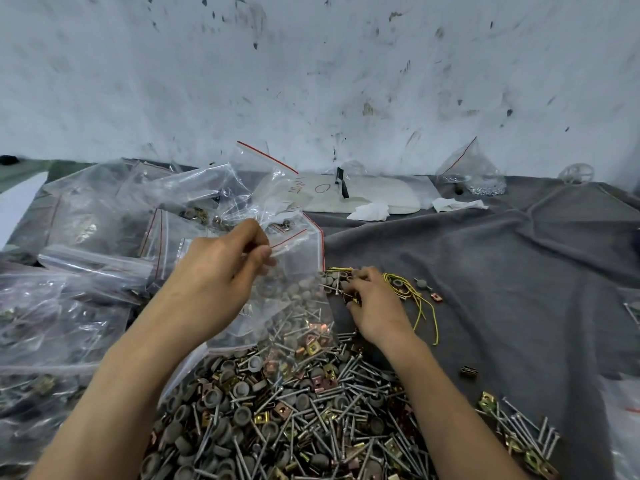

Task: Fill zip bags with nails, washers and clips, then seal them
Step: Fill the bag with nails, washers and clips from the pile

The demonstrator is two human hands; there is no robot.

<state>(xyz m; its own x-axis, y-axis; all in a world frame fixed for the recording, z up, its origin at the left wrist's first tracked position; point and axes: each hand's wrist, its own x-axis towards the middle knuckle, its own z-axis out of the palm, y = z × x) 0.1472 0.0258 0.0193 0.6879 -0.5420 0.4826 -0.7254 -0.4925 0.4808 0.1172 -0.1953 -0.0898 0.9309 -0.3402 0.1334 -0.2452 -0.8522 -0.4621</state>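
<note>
**Left hand lifts a zip bag, right hand reaches into the parts**

The left hand (221, 271) is raised above the surface and pinches the top edge of a clear zip bag (294, 306) between thumb and fingers; the bag hangs open over the pile of nails, washers and clips (294, 417). The right hand (375, 306) lies low at the far edge of the pile, fingers curled down among small parts beside a yellow wire (420, 299); if it pinches something, I cannot tell. A grey cloth (502, 265) covers the surface. Many clear bags (90, 230) lie at the left. Behind stands a scuffed white wall (311, 64).
</note>
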